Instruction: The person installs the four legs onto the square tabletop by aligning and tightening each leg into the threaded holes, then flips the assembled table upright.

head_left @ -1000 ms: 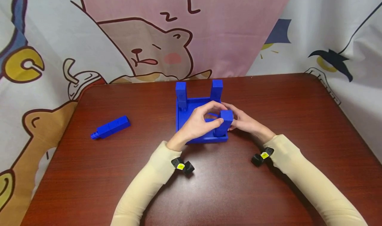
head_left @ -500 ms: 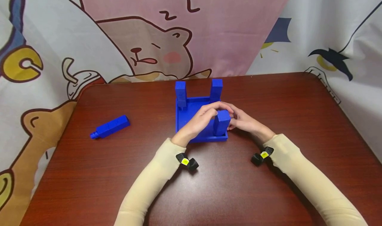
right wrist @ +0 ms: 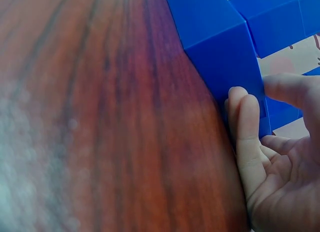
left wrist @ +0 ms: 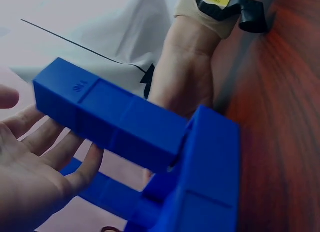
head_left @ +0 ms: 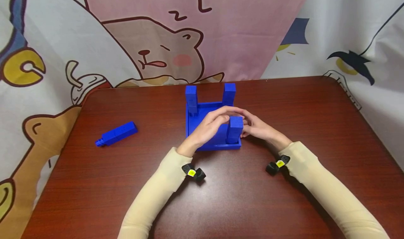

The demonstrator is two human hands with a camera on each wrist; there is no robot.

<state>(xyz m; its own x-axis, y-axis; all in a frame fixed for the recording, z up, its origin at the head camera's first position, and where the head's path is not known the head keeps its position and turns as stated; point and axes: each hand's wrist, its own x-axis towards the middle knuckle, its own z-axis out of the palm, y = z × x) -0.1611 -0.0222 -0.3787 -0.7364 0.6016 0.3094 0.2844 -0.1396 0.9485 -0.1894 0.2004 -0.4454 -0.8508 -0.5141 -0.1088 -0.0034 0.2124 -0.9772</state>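
Observation:
A blue square base (head_left: 221, 147) with a raised rim lies on the table, with upright blue legs at three corners. My left hand (head_left: 209, 127) reaches over it to the near-right leg (head_left: 235, 130). In the left wrist view, the fingers (left wrist: 60, 147) touch that leg's side while the thumb (left wrist: 7, 96) stands apart from it. My right hand (head_left: 258, 128) grips the base's right rim, with fingers (right wrist: 247, 122) on its outer wall and a digit over its edge. In the head view, the far fingertips of both hands overlap behind the leg.
A loose blue leg (head_left: 116, 134) with a narrow, ridged end lies at the left of the brown table (head_left: 227, 204). The far-left leg (head_left: 191, 100) and far-right leg (head_left: 229, 94) stand upright. A patterned curtain (head_left: 233, 32) hangs behind the table.
My left hand has let go of its pinch on the near-right leg; its thumb has come off the leg. That leg has shifted slightly left. My right hand stays at the rim.

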